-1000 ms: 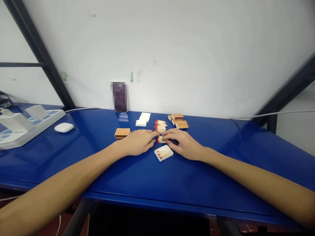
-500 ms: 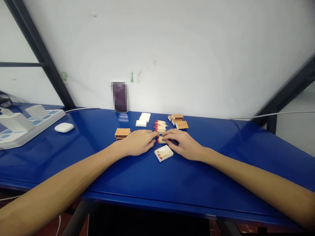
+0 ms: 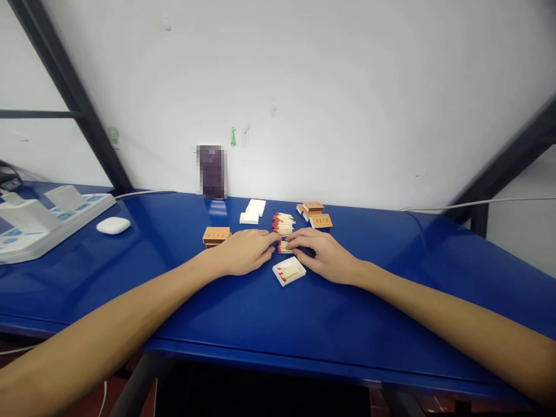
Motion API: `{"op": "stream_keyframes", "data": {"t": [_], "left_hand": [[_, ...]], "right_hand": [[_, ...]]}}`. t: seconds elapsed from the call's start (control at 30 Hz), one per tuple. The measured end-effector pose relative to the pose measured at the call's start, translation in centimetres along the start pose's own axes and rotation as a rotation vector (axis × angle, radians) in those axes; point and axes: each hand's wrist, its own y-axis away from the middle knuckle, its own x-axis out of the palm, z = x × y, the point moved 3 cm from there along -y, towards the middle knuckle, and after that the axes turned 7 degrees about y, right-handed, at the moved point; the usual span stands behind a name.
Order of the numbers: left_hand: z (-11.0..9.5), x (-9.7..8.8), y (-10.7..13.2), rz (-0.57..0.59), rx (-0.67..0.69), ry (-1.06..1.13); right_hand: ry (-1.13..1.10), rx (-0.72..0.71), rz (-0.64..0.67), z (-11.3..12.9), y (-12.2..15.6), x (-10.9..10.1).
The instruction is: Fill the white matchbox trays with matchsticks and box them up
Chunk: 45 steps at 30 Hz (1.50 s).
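My left hand [image 3: 245,250] and my right hand [image 3: 324,253] rest on the blue table [image 3: 243,307], fingertips meeting over a small bundle of red-tipped matches [image 3: 284,247] that both pinch. Just behind lies a loose pile of matches [image 3: 282,222]. In front of my hands sits an open white matchbox tray [image 3: 289,270] with several matches in it. An orange matchbox [image 3: 215,234] lies by my left hand.
Two empty white trays [image 3: 252,211] and several orange matchbox sleeves [image 3: 315,214] lie near the wall. A white earbud case [image 3: 113,225] and a white power strip [image 3: 39,220] sit at the left. A blurred dark object [image 3: 211,171] leans on the wall.
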Motion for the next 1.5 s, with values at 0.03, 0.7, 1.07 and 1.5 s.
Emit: {"op": "stream_keyframes", "data": {"t": [0.03,0.7,1.07,1.5], "left_hand": [[0.0,0.0,0.01,0.0,0.0,-0.003],[0.0,-0.02,-0.01,0.003,0.0,-0.006],[0.01,0.04,-0.07,0.004,-0.006,-0.004],[-0.09,-0.08,-0.02,0.009,-0.005,-0.015]], "right_hand": [[-0.001,-0.002,-0.002,0.0,0.0,0.0],[0.017,0.012,0.015,-0.08,-0.01,0.13],[0.012,0.021,0.029,-0.13,0.02,0.13],[0.021,0.033,0.036,-0.25,0.0,0.25]]}}
